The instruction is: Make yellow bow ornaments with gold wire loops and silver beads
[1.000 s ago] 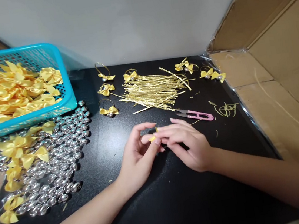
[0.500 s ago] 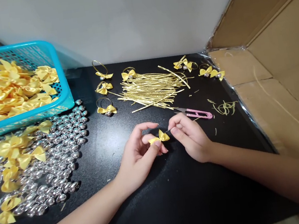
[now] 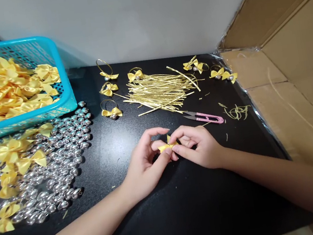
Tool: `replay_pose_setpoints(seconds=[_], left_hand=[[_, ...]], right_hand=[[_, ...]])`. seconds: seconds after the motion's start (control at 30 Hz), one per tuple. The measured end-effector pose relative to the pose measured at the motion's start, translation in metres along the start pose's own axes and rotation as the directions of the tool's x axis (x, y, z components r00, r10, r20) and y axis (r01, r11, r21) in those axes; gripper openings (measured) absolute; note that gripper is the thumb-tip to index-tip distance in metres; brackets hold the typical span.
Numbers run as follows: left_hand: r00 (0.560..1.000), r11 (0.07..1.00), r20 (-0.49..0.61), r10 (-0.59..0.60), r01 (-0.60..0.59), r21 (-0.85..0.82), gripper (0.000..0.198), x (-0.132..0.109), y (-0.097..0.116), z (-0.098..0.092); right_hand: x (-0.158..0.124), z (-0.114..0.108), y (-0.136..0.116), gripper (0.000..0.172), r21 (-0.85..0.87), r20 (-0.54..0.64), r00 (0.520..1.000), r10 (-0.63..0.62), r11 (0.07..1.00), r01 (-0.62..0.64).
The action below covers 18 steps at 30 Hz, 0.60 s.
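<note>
My left hand [image 3: 147, 162] pinches a small yellow ribbon bow [image 3: 167, 145] between thumb and fingers above the black table [image 3: 170, 209]. My right hand [image 3: 199, 146] meets it from the right, its fingertips closed on the bow's right side. A thin gold wire seen earlier at the bow is hidden now. Behind the hands lies a heap of gold twist ties [image 3: 161, 89], and pink thread snips [image 3: 205, 117] rest just beyond my right hand.
A blue basket [image 3: 64, 80] full of yellow bows stands at the far left. Silver beads [image 3: 60, 163] and loose bows are spread below it. Finished bows on gold rings [image 3: 111, 112] lie at the back. A cardboard wall [image 3: 294, 73] closes the right side.
My right hand drew away to the right with a thin wire, then came back against the bow. The bow turned in my left fingers. The view shifted slightly.
</note>
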<state>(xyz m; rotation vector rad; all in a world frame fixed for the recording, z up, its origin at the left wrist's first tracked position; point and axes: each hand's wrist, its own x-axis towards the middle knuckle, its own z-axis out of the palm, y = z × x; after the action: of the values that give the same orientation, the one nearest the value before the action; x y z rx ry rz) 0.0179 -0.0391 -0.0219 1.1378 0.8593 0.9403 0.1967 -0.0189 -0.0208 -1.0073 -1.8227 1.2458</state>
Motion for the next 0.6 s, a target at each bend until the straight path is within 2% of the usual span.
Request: replay_pose_setpoints(seconds=[0.23, 0.4, 0.6], left_hand=[[1.000, 0.994, 0.015, 0.009, -0.011, 0.106, 0.027, 0.0000, 0.0006, -0.0003], [0.999, 0.990, 0.037, 0.020, -0.025, 0.142, 0.026, -0.0005, 0.0008, -0.0007], [0.998, 0.985, 0.036, 0.043, -0.048, 0.165, 0.025, -0.0010, 0.0003, -0.0005]], right_hand=[[0.0014, -0.0001, -0.0009, 0.005, 0.095, 0.002, 0.992, 0.123, 0.988, -0.122], [0.0029, -0.0014, -0.0032, 0.008, 0.230, 0.059, 0.979, 0.195, 0.952, -0.203], [0.0052, -0.0030, 0.0006, 0.016, 0.281, -0.038, 0.978, 0.203, 0.942, -0.185]])
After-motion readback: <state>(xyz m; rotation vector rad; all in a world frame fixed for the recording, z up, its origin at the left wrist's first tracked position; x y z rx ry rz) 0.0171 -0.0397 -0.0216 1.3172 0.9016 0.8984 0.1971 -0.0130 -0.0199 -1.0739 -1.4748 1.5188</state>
